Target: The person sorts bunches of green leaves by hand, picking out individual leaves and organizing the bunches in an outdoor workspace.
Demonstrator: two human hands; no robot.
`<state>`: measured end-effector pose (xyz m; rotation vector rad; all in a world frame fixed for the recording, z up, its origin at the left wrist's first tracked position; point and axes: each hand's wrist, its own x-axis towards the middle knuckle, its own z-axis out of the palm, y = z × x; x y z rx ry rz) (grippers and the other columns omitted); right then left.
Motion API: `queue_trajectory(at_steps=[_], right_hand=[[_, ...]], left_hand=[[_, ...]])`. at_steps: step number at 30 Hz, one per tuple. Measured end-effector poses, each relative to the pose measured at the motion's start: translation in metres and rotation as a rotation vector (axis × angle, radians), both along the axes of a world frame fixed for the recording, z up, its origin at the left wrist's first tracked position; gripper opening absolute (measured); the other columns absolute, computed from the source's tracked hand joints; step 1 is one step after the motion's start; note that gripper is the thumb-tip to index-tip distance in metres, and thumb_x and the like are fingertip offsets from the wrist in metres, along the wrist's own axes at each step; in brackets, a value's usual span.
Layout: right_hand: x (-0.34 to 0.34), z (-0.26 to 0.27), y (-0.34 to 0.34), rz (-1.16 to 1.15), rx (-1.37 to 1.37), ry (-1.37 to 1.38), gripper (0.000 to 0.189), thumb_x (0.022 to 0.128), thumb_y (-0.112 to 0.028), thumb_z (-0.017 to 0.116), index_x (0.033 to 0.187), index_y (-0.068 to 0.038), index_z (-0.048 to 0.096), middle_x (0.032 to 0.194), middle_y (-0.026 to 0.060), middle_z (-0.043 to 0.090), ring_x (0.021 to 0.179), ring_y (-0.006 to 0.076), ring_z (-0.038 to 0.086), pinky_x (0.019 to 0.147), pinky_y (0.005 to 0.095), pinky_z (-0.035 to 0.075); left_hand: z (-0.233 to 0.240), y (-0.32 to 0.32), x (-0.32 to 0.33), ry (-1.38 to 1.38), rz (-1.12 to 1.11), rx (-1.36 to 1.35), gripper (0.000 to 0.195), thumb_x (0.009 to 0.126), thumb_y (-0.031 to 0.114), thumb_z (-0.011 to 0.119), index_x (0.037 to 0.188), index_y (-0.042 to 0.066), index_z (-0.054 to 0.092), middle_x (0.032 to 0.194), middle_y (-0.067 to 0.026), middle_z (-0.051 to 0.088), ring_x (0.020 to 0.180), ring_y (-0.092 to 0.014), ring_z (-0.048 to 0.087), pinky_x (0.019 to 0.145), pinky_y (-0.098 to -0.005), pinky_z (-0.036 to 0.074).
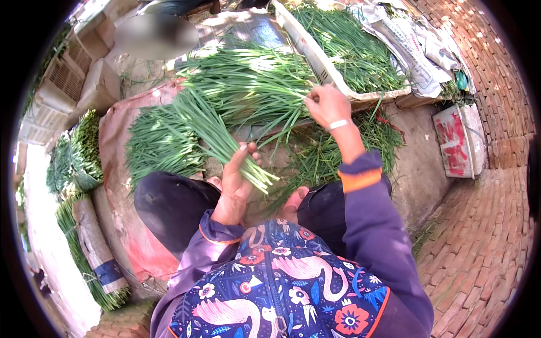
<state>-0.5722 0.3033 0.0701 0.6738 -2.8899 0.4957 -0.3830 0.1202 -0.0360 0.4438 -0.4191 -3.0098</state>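
Note:
A bunch of long green leafy stalks, like garlic chives, is held in my left hand, its pale cut ends pointing down to the right. My right hand is at the right edge of a wide heap of the same greens, thumb and fingertips pinched together at the stalk ends. Whether a stalk is between them I cannot tell. A flatter pile of greens lies left of the held bunch on a faded red cloth. Loose, tangled leaves lie under my right forearm.
A white plastic crate full of greens stands beyond my right hand, with woven sacks beside it. A red-marked crate stands by the brick wall at right. Tied bundles and stacked crates are at left.

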Motion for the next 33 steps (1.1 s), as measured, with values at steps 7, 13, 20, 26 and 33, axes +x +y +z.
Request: queue_trajectory(at_steps=[7, 13, 20, 26, 33], right_hand=[[0.152, -0.031, 0.01, -0.072, -0.63, -0.279, 0.014, 0.077, -0.012, 0.074, 0.086, -0.004, 0.068, 0.075, 0.0076, 0.064, 0.064, 0.0174, 0.063, 0.058, 0.0289, 0.049], [0.177, -0.031, 0.006, 0.225, -0.631, -0.519, 0.019, 0.082, -0.015, 0.072, 0.095, -0.002, 0.066, 0.083, 0.0081, 0.064, 0.068, 0.016, 0.064, 0.064, 0.0299, 0.051], [0.009, -0.036, 0.025, 0.025, -0.29, -0.004, 0.031, 0.08, -0.029, 0.07, 0.101, -0.007, 0.067, 0.096, 0.0145, 0.065, 0.094, 0.0351, 0.063, 0.081, 0.0432, 0.051], [-0.075, -0.04, 0.015, 0.0, 0.066, 0.055, 0.025, 0.083, -0.031, 0.067, 0.102, -0.015, 0.066, 0.099, 0.0127, 0.064, 0.094, 0.035, 0.062, 0.079, 0.0455, 0.051], [-0.038, -0.016, 0.111, 0.057, 0.425, -0.109, 0.019, 0.085, -0.026, 0.058, 0.087, -0.01, 0.067, 0.089, 0.0185, 0.067, 0.087, 0.0378, 0.064, 0.075, 0.0489, 0.051]], left_hand=[[-0.01, 0.026, -0.006, -0.083, -0.06, -0.031, 0.026, 0.088, 0.007, 0.067, 0.111, 0.005, 0.056, 0.125, -0.0197, 0.059, 0.116, -0.035, 0.058, 0.091, -0.0423, 0.054], [-0.008, 0.024, -0.001, -0.097, -0.067, 0.032, 0.034, 0.087, 0.007, 0.068, 0.118, 0.004, 0.054, 0.092, -0.0077, 0.061, 0.08, -0.02, 0.061, 0.075, -0.0363, 0.054], [-0.001, 0.013, 0.003, 0.052, -0.073, 0.097, 0.038, 0.088, 0.015, 0.069, 0.123, 0.012, 0.053, 0.084, 0.0019, 0.05, 0.07, -0.01, 0.049, 0.068, -0.0296, 0.045], [0.002, 0.013, -0.002, 0.014, -0.062, 0.096, 0.031, 0.089, 0.017, 0.068, 0.117, 0.012, 0.054, 0.083, 0.0017, 0.05, 0.07, -0.011, 0.05, 0.067, -0.0296, 0.045], [0.002, 0.01, 0.0, -0.047, -0.014, 0.071, 0.031, 0.088, 0.017, 0.069, 0.114, 0.011, 0.055, 0.082, 0.0008, 0.051, 0.07, -0.013, 0.051, 0.066, -0.0304, 0.046]])
